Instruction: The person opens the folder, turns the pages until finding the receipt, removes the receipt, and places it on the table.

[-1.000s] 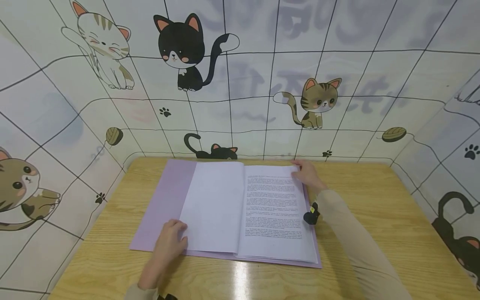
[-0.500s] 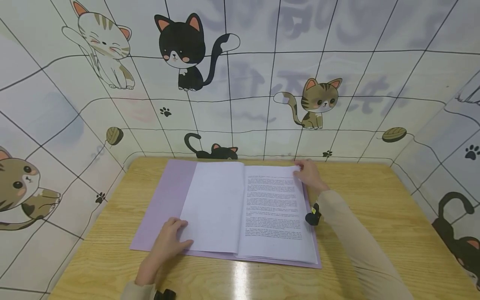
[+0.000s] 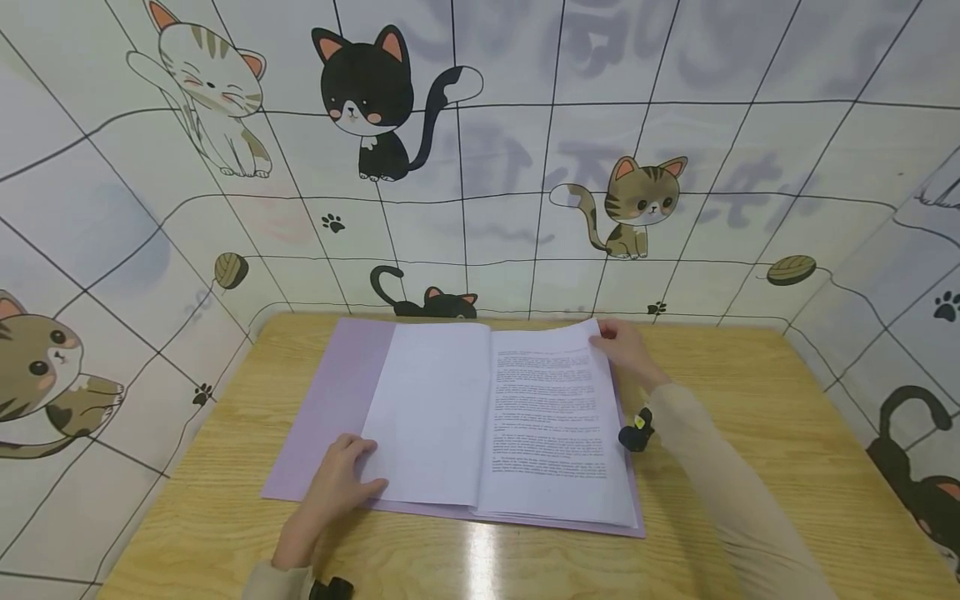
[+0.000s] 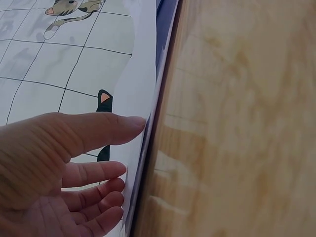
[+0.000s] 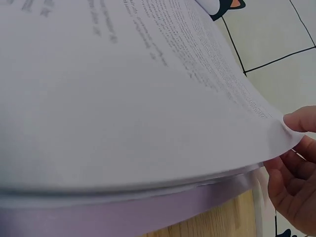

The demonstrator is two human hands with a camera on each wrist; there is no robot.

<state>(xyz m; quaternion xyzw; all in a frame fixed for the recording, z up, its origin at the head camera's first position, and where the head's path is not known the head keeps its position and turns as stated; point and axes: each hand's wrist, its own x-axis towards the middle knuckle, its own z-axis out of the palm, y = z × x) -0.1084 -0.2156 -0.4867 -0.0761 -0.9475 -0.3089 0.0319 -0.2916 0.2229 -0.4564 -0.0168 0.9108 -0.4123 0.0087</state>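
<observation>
A booklet with a light purple cover lies open on the wooden table. Its left page looks blank, while the right page carries printed text. My right hand pinches the far right corner of the printed page between thumb and fingers. In the right wrist view that page curves up from the sheets below, its corner between the thumb and fingers. My left hand rests with relaxed fingers on the near left part of the booklet. In the left wrist view its thumb lies by the page edge.
The wooden table extends to both sides of the booklet. Behind it stands a wall with cat drawings and grid lines. Small black devices sit at both wrists, one by the right sleeve.
My right hand has lifted the far right corner of the printed page and shifted slightly right. My left thumb has spread a little away from the fingers.
</observation>
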